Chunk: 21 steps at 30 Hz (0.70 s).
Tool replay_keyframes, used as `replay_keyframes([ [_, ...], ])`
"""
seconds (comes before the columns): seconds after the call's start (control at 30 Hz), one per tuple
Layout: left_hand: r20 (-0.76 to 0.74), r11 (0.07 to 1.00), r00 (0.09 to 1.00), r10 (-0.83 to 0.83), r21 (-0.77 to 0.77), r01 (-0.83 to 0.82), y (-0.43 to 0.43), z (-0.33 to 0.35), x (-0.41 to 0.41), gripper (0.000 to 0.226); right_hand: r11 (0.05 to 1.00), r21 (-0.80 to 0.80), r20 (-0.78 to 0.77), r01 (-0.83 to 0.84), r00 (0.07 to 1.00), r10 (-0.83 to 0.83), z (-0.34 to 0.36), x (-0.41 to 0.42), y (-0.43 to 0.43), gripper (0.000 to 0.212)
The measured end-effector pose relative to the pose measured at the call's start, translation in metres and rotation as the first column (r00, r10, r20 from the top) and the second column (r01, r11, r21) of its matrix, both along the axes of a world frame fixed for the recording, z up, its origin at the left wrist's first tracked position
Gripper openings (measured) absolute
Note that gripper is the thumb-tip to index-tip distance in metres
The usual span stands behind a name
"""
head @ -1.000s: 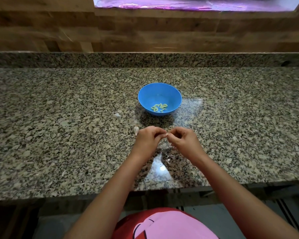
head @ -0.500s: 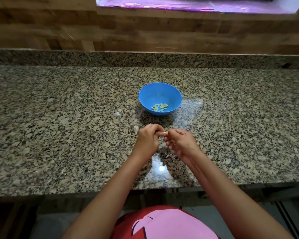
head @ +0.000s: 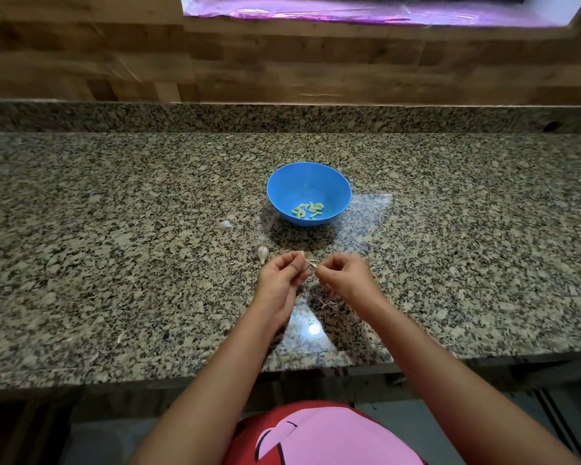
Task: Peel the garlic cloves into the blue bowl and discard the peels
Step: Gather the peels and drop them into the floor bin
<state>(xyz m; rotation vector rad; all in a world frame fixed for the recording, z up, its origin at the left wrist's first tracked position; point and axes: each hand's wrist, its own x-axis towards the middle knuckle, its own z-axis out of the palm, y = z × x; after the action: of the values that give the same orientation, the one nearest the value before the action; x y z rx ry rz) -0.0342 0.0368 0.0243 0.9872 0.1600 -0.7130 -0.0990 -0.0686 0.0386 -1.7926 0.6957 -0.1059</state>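
Note:
A blue bowl (head: 336, 186) stands on the granite counter and holds several pale peeled cloves (head: 307, 210). Just in front of it my left hand (head: 280, 280) pinches a small garlic clove (head: 311, 264) at its fingertips. My right hand (head: 346, 280) is closed beside it, its fingertips on a strip of the clove's skin. An unpeeled clove (head: 263, 253) lies on the counter just left of my left hand. A small heap of dry peels (head: 327, 303) lies under my right hand.
A scrap of peel (head: 225, 224) lies left of the bowl and another (head: 120, 336) near the front left. The granite counter (head: 114, 263) ends in a front edge close to my body. A raised granite ledge and wooden wall run along the back.
My hands have drawn slightly apart, the right one pulling skin away from the clove held by the left. The bowl and loose clove have not moved.

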Motion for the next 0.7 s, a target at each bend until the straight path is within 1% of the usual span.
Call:
replay_keyframes([
  [0.07,-0.076,0.998,0.996,0.049,-0.034,-0.052,-0.001,-0.004,-0.001,0.010,0.999,-0.048,-0.021,-0.001,1.000,0.000,0.002,0.003,-0.001,0.013],
  [0.13,-0.116,0.993,0.988,0.097,-0.063,-0.105,-0.003,-0.004,-0.001,0.009,0.998,-0.061,-0.031,0.003,1.000,-0.005,0.003,0.007,0.000,0.013],
  [0.2,-0.140,0.982,0.978,0.157,-0.086,-0.170,-0.002,-0.003,0.002,0.009,0.994,-0.112,-0.039,0.011,0.999,-0.016,0.000,0.007,-0.001,0.015],
  [0.27,-0.072,0.985,0.984,0.166,-0.035,-0.169,-0.004,0.000,0.007,0.008,0.990,-0.129,-0.043,0.051,0.997,-0.057,-0.003,0.006,-0.004,0.014],
  [0.33,0.020,0.993,0.994,0.105,0.051,-0.105,-0.010,-0.001,0.004,0.008,0.987,-0.150,-0.078,0.063,0.994,-0.076,-0.007,0.010,-0.006,0.011],
  [0.43,0.074,0.993,0.994,0.082,0.075,-0.088,-0.020,-0.003,-0.002,0.009,0.982,-0.174,-0.054,0.080,0.994,-0.090,-0.008,0.020,-0.008,0.007],
  [0.47,0.079,0.993,0.993,0.088,0.073,-0.094,-0.020,-0.005,-0.002,0.010,0.981,-0.171,-0.050,0.093,0.993,-0.103,-0.008,0.023,-0.009,0.009],
  [0.53,0.075,0.994,0.994,0.083,0.065,-0.088,-0.016,-0.007,0.000,0.009,0.990,-0.102,-0.069,0.101,0.992,-0.108,-0.005,0.023,-0.012,0.023],
  [0.6,0.055,0.996,0.996,0.068,0.055,-0.071,-0.010,-0.007,0.004,0.008,0.996,0.033,-0.048,0.078,0.996,-0.077,-0.001,0.019,-0.013,0.029],
  [0.67,0.038,0.998,0.998,0.046,0.036,-0.048,-0.007,-0.006,0.005,0.008,0.990,0.137,0.018,0.036,0.999,-0.039,0.005,0.015,-0.009,0.023],
  [0.7,0.040,0.999,0.999,0.031,0.021,-0.031,-0.006,-0.004,0.004,0.009,0.987,0.160,0.049,0.019,0.998,-0.027,0.007,0.014,-0.008,0.017],
])
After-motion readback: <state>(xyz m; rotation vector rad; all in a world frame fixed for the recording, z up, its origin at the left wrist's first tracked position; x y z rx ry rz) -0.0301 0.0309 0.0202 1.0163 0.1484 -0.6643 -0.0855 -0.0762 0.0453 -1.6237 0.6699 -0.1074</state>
